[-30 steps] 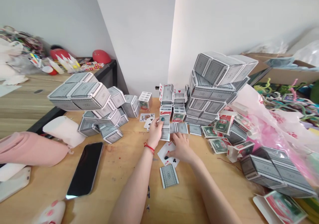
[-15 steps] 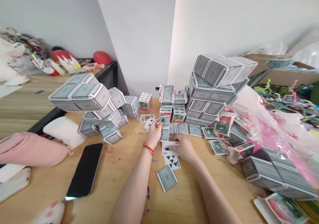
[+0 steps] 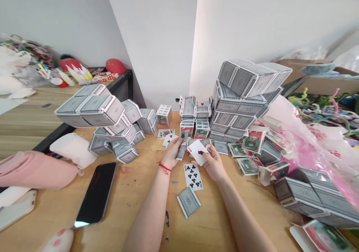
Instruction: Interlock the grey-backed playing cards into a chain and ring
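My left hand [image 3: 172,151] is closed on a grey-backed playing card [image 3: 183,147], tilted up, its crease or exact count not clear. In my right hand [image 3: 214,163] a white playing card with a red ace mark [image 3: 198,151] is pinched, face up, above the table. Below the hands lies an eight of clubs [image 3: 193,176], face up. Nearer me rests a folded grey-backed card [image 3: 188,202]. Face-up cards [image 3: 169,139] lie just beyond my left hand, and grey-backed cards [image 3: 220,147] lie behind my right hand.
Stacked card blocks stand at left [image 3: 98,110] and right [image 3: 238,106], with smaller card stacks [image 3: 187,108] between. A black phone [image 3: 97,194] lies left. Green and red card boxes [image 3: 248,165], more card blocks [image 3: 308,196] and pink plastic [image 3: 297,132] crowd the right.
My right hand has picked the red ace up off the table, uncovering the eight of clubs. My left hand has tilted its grey-backed card upright and drawn it slightly nearer.
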Tool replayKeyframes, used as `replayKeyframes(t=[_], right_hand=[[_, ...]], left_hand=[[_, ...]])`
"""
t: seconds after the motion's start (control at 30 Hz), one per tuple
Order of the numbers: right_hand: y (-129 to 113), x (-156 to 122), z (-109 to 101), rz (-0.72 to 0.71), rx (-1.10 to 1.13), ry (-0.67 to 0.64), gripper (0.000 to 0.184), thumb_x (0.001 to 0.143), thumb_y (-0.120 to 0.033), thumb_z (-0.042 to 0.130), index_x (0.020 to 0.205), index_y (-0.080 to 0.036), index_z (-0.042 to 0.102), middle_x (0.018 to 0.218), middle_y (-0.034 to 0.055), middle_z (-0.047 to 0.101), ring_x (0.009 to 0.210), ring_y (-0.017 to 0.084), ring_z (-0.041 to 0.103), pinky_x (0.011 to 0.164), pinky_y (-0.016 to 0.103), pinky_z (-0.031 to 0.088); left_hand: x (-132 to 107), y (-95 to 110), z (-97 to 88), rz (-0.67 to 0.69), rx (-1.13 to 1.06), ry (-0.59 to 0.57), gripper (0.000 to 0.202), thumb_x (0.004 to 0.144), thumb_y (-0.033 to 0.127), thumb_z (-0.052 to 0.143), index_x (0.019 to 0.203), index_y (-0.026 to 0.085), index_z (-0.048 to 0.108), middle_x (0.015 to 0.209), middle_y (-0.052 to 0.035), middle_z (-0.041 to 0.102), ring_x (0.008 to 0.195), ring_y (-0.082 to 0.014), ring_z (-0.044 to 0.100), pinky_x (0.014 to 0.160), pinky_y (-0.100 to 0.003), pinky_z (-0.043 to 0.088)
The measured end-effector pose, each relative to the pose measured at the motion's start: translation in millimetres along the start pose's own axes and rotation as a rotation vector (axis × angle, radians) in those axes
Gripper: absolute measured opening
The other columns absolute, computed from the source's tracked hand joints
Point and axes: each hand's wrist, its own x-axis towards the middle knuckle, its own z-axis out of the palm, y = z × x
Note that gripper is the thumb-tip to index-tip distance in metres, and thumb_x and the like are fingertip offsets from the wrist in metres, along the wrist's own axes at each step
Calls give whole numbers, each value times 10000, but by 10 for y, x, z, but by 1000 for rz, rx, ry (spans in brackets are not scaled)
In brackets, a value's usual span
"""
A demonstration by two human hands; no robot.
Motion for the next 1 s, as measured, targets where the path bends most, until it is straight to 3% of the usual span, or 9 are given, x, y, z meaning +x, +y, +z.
replayKeyframes(t=[0.23, 0.4, 0.57, 0.77, 1.0], right_hand=[[14, 42, -88, -33, 70, -5, 284, 658, -333, 636, 729, -241, 376, 872, 16, 631, 796, 236, 636, 625, 387, 506], [42, 91, -155, -77, 7, 100, 238, 683, -419, 586, 744, -230, 455, 784, 24, 630, 679, 182, 600, 565, 306, 467], [78, 124, -166, -168, -96, 148, 272, 692, -452, 583, 705, -233, 422, 976, 52, 639, 694, 168, 581, 558, 287, 450], [57, 113, -132, -377, -236, 205, 283, 648, -322, 667, 807, -235, 450, 1073, 54, 592, 1027, 215, 530, 841, 365, 425], [-24, 36, -70, -450, -359, 240, 313, 673, -256, 653, 931, -227, 478, 1096, 72, 571, 1075, 211, 506, 937, 401, 361]], left_hand=[[-32, 23, 24, 30, 119, -15, 261, 641, 288, 651, 854, 139, 620, 733, -14, 637, 622, -105, 566, 562, -195, 418], [-51, 27, 9, -4, 195, -56, 274, 645, 246, 636, 904, 157, 621, 801, -20, 652, 659, -114, 577, 588, -205, 423], [-35, 14, -25, -16, 157, -50, 295, 635, 255, 641, 913, 157, 620, 813, -30, 655, 657, -123, 583, 581, -214, 431], [-41, 28, -20, -4, 187, -50, 278, 646, 245, 626, 912, 164, 621, 816, -26, 653, 679, -127, 587, 594, -217, 432], [-53, 30, -9, 8, 222, -64, 246, 668, 229, 604, 904, 166, 625, 813, -30, 650, 665, -124, 581, 580, -213, 434]])
